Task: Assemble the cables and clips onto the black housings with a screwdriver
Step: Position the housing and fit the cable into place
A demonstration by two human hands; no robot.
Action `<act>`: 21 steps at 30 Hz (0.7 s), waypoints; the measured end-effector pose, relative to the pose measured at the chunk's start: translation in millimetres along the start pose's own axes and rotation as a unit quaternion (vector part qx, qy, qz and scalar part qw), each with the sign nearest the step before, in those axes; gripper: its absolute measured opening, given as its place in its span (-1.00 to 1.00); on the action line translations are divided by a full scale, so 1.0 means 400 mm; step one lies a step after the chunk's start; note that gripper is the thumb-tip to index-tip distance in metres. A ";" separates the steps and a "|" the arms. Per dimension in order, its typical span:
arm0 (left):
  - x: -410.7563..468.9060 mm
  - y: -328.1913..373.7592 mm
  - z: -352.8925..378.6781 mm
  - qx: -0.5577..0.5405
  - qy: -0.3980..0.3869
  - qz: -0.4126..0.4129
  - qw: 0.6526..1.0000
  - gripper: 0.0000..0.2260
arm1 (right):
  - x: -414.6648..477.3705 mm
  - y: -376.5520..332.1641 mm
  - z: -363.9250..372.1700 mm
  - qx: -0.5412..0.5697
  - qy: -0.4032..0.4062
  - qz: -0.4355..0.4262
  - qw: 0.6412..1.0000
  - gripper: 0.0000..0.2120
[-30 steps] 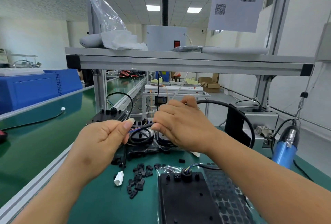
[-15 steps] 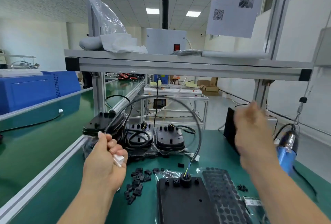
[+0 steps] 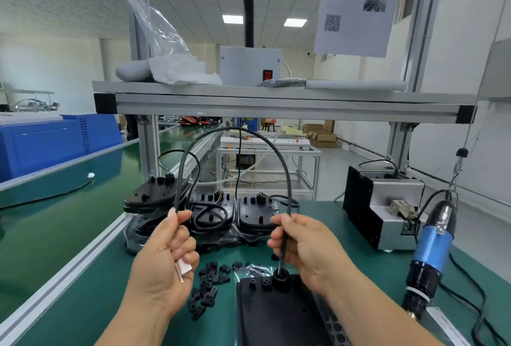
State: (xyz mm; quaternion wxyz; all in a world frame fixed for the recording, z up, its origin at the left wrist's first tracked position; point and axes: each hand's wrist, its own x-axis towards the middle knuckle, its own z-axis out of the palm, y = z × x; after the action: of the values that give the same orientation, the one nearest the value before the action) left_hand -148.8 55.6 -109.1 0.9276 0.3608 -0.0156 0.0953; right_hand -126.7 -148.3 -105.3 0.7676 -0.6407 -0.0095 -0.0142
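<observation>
Hands raised over green bench mat (image 3: 83,285): left hand (image 3: 163,257) pinches black cable (image 3: 237,131) and grips white connector (image 3: 184,267); right hand (image 3: 304,246) pinches cable above black housing (image 3: 279,315). Clips (image 3: 210,287) loose between; blue electric screwdriver (image 3: 431,249) hangs right.

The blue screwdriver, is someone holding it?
No, the blue screwdriver hangs untouched; the left hand and right hand hold the black cable.

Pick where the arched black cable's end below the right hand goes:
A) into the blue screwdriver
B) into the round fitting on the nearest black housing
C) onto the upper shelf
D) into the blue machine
B: below the right hand the cable shows coloured wires running down into the round fitting on the nearest black housing; the left hand holds its white connector end.
</observation>
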 end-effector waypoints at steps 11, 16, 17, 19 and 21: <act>-0.015 -0.030 0.030 0.100 -0.026 0.027 0.994 -0.71 | -0.032 0.023 0.013 -0.166 -0.068 -0.167 0.969 -0.80; -0.014 -0.035 0.023 0.210 -0.059 0.041 0.975 -0.74 | -0.032 0.024 0.000 -0.144 -0.079 -0.169 0.972 -0.80; -0.012 -0.033 0.019 0.266 -0.062 0.041 0.961 -0.73 | -0.032 0.026 -0.002 -0.138 -0.079 -0.169 0.973 -0.80; 0.000 -0.023 0.012 0.326 -0.039 0.033 0.944 -0.70 | -0.030 0.031 -0.005 -0.135 -0.072 -0.175 0.973 -0.77; 0.017 -0.003 0.004 0.311 0.015 0.023 0.950 -0.73 | -0.029 0.034 -0.006 -0.132 -0.070 -0.180 0.972 -0.74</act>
State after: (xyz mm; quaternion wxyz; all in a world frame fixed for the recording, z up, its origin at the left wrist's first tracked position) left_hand -141.8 54.8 -108.1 0.7669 0.6297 0.0202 0.1223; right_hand -137.7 -147.9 -119.5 0.6585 -0.7236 -0.1764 -0.1078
